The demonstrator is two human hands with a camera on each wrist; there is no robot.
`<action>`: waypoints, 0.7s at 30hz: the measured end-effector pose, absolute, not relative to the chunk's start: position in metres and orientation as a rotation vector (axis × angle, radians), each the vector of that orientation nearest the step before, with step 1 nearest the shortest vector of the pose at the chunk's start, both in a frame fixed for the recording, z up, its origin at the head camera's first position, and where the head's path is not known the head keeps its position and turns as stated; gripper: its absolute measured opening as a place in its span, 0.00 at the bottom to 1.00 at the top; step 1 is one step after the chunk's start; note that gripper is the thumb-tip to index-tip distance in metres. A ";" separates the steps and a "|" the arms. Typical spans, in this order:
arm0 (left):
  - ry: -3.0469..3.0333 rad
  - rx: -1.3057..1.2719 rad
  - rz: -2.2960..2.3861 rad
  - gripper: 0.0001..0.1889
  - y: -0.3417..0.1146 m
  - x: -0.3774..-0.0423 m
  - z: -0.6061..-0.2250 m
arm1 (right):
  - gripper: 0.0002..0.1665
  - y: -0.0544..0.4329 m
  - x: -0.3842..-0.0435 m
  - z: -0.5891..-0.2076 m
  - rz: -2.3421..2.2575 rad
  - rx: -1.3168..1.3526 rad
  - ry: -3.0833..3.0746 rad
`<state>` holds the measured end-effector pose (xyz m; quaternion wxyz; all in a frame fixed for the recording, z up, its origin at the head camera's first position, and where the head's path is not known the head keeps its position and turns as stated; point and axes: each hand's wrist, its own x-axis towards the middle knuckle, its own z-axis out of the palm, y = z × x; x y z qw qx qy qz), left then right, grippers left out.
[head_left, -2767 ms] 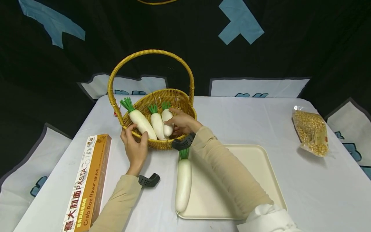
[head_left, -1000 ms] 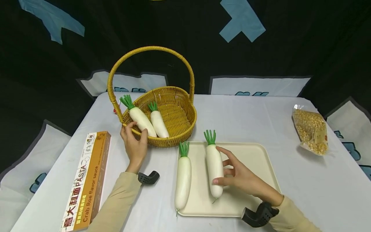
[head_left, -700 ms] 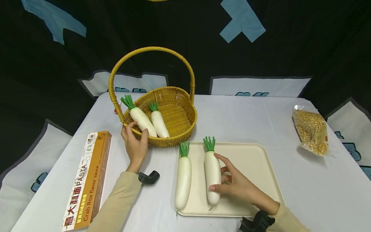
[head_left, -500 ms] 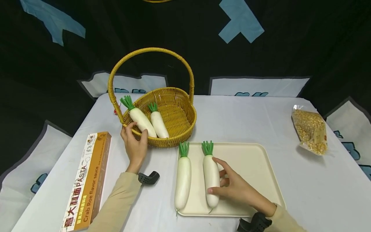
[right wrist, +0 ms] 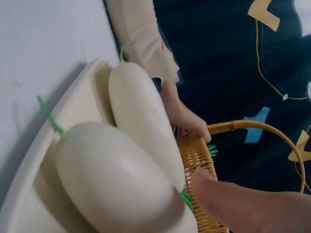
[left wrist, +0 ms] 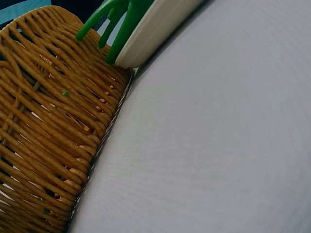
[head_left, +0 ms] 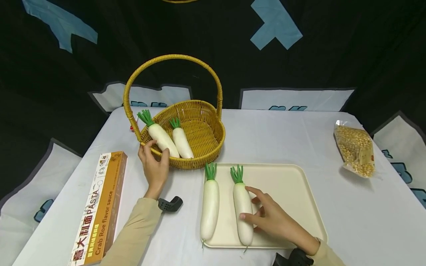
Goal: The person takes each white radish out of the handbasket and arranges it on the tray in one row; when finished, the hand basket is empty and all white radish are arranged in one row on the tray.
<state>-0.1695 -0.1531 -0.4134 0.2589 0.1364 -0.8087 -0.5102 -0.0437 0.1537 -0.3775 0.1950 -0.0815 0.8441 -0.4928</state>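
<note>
On the left, my left hand (head_left: 154, 170) grips the near rim of a yellow wicker basket (head_left: 206, 129); only the basket's side shows in the left wrist view. Two white radishes (head_left: 163, 140) with green tops lean inside it. A cream tray (head_left: 283, 181) holds another radish (head_left: 210, 210) along its left edge. Beside that lies a further radish (head_left: 242, 210), its root end by the tray's front rim. My right hand (head_left: 273, 218) is at this radish's right side, fingers loosely spread. In the right wrist view the thumb (right wrist: 233, 199) is lifted off the nearer radish (right wrist: 116, 174).
A long orange and white pasta box (head_left: 100, 207) lies at the left of the white-covered table (head_left: 266, 136). At the far right is a clear bag of yellow kernels (head_left: 356, 149). The basket's tall handle (head_left: 173, 57) arches above it. Dark curtain hangs behind.
The right hand has carried a radish from the basket to the tray, laid it beside the other and loosened its fingers. The left hand has stayed on the rim.
</note>
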 end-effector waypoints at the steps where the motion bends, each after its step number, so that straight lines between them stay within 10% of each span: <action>1: -2.192 0.368 -1.382 0.23 -0.153 -0.170 -0.414 | 0.45 0.154 -0.044 -0.378 -1.398 -0.227 2.353; 21: -2.198 0.387 -1.394 0.23 -0.153 -0.170 -0.414 | 0.46 0.161 -0.054 -0.376 -1.368 -0.239 2.382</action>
